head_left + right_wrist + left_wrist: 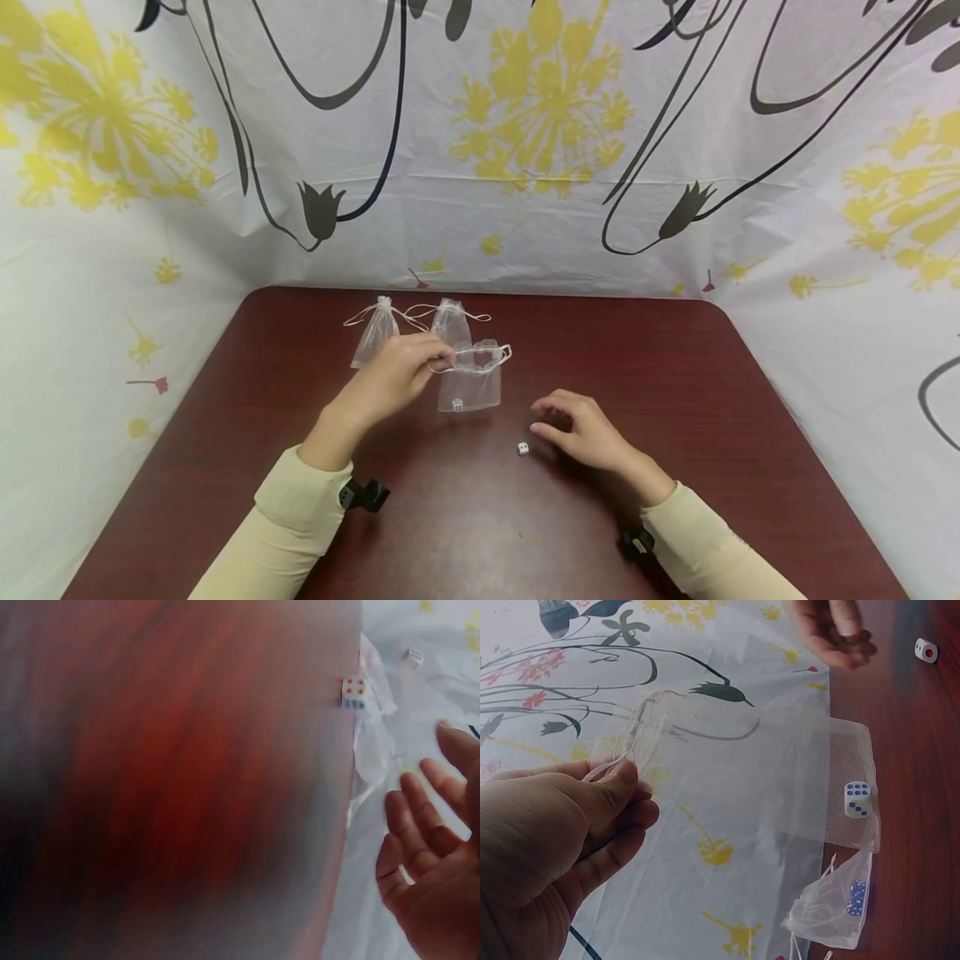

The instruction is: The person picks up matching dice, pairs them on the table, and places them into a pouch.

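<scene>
My left hand (393, 371) pinches the top edge and cord of a sheer white drawstring bag (483, 390), which hangs with its mouth partly spread. A white die (858, 799) with blue pips lies at the bottom of this bag. On the table, a second white die (522, 448) sits loose, showing a large red pip in the left wrist view. Just right of that die is my right hand (588, 429), its fingers loosely bent and holding nothing. In the right wrist view the loose die (353, 694) appears beyond the fingertips.
Two more sheer drawstring bags lie toward the table's far edge, one at the left (367, 343) and one behind the held bag (450, 321). Blue dice (856, 898) show inside one of them. A patterned cloth (465, 225) hangs around the dark red table (660, 358).
</scene>
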{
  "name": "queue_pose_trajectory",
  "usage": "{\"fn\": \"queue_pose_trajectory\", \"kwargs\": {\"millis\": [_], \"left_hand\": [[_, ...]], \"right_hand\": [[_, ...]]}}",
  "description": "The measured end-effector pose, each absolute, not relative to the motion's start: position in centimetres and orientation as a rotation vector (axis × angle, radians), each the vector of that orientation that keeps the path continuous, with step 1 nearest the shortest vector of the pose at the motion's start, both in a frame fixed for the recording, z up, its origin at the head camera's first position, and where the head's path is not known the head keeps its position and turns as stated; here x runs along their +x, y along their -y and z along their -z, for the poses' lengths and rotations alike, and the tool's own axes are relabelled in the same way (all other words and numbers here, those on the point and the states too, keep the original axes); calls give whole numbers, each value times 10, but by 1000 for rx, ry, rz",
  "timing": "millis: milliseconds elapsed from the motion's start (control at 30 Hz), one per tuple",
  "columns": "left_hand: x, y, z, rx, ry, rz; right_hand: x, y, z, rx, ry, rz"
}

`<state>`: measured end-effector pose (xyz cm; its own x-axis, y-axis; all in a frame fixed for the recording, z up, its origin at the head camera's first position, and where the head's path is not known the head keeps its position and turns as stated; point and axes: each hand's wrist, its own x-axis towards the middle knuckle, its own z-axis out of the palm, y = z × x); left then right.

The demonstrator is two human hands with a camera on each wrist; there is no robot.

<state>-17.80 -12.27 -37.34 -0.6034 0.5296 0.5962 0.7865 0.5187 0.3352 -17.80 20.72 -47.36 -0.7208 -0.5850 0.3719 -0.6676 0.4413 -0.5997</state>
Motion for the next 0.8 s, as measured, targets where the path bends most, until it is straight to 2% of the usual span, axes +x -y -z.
{"fn": "queue_pose_trajectory", "kwargs": {"millis": [400,800], "left_hand": [[-177,124,380,-1069,2406,833],[-175,125,382,-1080,2404,842]], "right_hand": [[-178,-204,482,1384,2826,-985],[-175,-197,483,1376,2781,-839]]}}
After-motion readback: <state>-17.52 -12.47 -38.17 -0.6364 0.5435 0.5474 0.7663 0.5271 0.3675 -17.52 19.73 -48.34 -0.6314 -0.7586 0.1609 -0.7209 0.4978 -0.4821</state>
